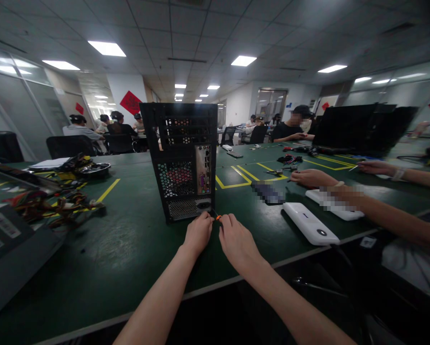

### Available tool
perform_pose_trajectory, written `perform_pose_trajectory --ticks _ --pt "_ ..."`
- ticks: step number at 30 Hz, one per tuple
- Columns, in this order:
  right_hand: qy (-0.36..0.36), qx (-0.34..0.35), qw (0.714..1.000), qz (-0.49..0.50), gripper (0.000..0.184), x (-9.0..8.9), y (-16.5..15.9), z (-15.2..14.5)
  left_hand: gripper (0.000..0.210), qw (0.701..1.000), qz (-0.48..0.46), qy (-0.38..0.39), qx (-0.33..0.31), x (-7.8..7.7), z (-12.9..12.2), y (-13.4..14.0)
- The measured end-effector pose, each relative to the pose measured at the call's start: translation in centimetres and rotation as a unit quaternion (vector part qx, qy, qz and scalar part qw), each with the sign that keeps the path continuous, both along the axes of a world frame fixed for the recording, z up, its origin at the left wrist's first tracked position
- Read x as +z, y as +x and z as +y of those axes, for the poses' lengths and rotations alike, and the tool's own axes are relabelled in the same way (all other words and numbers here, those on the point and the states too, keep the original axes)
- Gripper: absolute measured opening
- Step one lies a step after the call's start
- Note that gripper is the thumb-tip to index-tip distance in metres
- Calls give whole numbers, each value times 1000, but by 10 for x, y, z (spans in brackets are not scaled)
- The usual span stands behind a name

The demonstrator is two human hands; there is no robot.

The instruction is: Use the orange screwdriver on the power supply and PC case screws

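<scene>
A black computer case (179, 155) stands upright on the green table, its rear panel with ports and vents towards me. At its lower right corner, just below the power socket (204, 205), my left hand (198, 234) is closed, fingertips pinched together; whatever lies between them is too small to make out. My right hand (237, 242) is closed round a small screwdriver (219, 218) with an orange handle, its thin shaft pointing up towards the case's corner. Both sets of fingertips are close together, and the screwdriver's tip cannot be made out clearly.
A grey metal box (17, 254) and bundled cables (64, 199) lie on the left. To the right are a white device (308, 223), a dark phone-like item (268, 192) and a co-worker's hands (313, 178). The table's front edge (232, 280) runs beneath my forearms.
</scene>
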State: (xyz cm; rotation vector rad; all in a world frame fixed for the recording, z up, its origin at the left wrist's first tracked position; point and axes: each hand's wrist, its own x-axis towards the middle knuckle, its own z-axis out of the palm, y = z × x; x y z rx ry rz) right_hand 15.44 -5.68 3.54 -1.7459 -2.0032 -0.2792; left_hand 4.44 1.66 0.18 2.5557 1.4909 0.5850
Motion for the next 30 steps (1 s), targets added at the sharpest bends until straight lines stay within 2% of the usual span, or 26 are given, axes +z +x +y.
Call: perform_pose_trajectory --ticks 7,13,19,26,30 --pt "-49 -54 994 78 8 -1 8 3 30 1000 -16 12 15 -6 5 -1" --pt "-47 -42 997 38 5 5 7 4 32 999 -22 -7 37 -5 5 0" --pt "-45 -51 997 -40 12 5 3 1 35 999 17 -10 41 -2 4 3" --pt "-57 -60 996 38 15 -2 8 2 30 998 13 -20 64 1 2 5" --pt "-56 -61 996 23 13 -3 2 4 25 997 -31 -18 69 -1 5 4"
